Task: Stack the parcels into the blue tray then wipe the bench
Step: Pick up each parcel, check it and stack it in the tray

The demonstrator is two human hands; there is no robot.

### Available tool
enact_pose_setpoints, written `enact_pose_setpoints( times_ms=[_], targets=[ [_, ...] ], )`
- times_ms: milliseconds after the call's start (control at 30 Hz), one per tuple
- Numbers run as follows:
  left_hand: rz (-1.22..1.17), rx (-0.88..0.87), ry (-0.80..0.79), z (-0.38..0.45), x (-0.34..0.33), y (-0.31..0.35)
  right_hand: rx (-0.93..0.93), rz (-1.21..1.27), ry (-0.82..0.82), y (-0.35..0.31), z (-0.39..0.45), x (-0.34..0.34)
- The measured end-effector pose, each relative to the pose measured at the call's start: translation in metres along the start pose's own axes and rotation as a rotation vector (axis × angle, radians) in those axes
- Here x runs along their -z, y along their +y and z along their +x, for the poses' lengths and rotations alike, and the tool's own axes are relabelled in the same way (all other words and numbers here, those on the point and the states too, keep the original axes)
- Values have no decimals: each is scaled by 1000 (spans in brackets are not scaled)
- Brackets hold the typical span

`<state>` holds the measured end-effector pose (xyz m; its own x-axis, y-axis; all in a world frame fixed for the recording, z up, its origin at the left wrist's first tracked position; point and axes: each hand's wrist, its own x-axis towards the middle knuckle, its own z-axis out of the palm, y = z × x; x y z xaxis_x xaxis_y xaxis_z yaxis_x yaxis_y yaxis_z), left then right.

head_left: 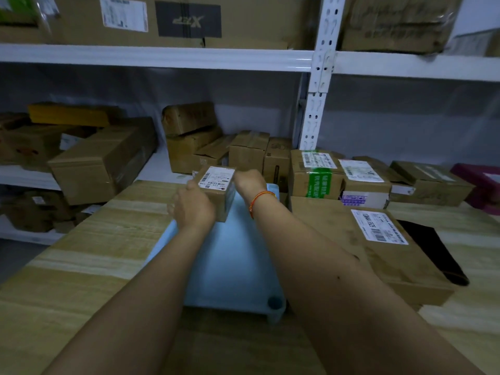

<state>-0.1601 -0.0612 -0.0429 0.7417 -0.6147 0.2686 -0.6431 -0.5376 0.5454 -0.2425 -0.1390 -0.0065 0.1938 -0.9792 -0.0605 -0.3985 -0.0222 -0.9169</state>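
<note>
A small cardboard parcel [219, 191] with a white label sits at the far end of the pale blue tray [238, 266] on the wooden bench [81, 266]. My left hand [193, 208] grips its near left side. My right hand [250, 182] holds its far right side, fingers hidden behind the box. A flat large parcel [365, 247] with a white label lies right of the tray. More labelled parcels [316, 171] stand behind it.
A black flat object [433, 250] lies on the bench right of the large parcel. A maroon box [481, 182] sits at the far right. White metal shelving [316, 77] with many cardboard boxes runs behind the bench.
</note>
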Motion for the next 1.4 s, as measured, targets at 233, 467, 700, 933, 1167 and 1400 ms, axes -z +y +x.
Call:
enact_pose_setpoints(
  times_ms=[233, 467, 700, 933, 1167, 1400],
  targets=[
    [-183, -270, -127, -38, -7, 79, 168, -294, 172, -5, -31, 88],
    [-227, -78, -730, -87, -3, 124, -2, -556, 154, 45, -62, 179],
    [-352, 97, -811, -114, -7, 119, -77, -480, 158, 72, -85, 192],
    [-655, 179, -607, -121, 7, 119, -23, -303, 303, 70, -95, 189],
    [-928, 104, -535, -126, 23, 117, 61, 0, 396, 65, -107, 184],
    [-1131, 32, -507, -130, 35, 110, 37, 462, 266, 74, -113, 188]
  ],
)
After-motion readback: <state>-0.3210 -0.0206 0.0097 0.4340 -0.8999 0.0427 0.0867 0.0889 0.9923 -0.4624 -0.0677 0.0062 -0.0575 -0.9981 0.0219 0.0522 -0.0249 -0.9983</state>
